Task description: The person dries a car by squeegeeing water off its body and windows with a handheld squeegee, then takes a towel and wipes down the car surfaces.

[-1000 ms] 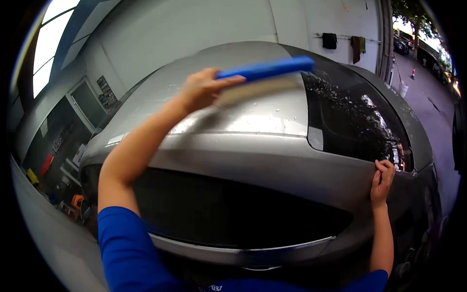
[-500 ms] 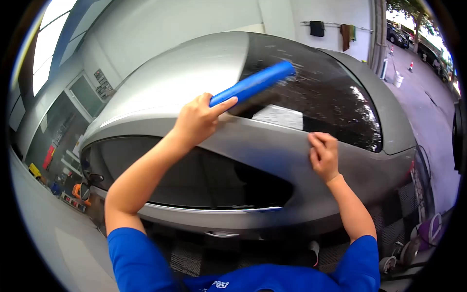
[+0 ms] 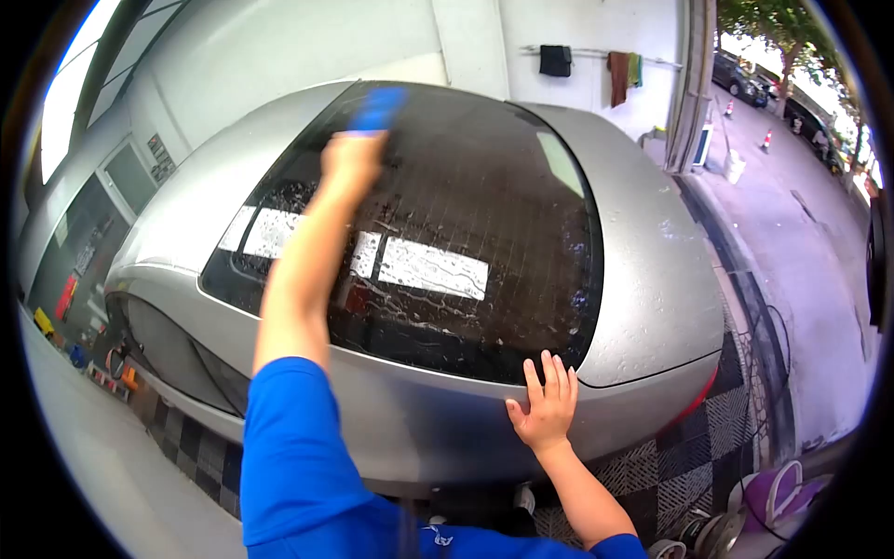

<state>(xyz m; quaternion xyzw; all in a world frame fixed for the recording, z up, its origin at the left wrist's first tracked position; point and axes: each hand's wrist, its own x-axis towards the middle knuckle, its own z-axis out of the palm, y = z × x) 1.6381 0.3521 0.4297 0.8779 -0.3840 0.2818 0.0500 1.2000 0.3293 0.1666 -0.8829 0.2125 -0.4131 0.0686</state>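
My left hand (image 3: pixel 356 158) is stretched far across the car's rear window, closed around a long blue bar-shaped tool (image 3: pixel 378 110). Both are smeared by motion, and I cannot tell whether the tool touches the glass. The dark rear window (image 3: pixel 466 196) carries water drops and streaks, with bright white reflections across its lower part. With fingers spread, my right hand (image 3: pixel 548 405) rests at the near edge of that window, on the silver-grey bodywork (image 3: pixel 447 410). Nothing is in it.
The silver car's boot lid (image 3: pixel 652 261) lies to the right, beaded with water. Cloths (image 3: pixel 618 78) hang from a rail on the back wall. At lower right stand a purple bag-like item (image 3: pixel 773 494) and a cable on dark floor tiles (image 3: pixel 689 456). Outside are traffic cones (image 3: pixel 766 141).
My left hand has swung the blue tool to the far side of the window. My right hand has opened out on the bodywork. The view has shifted toward the car's rear.
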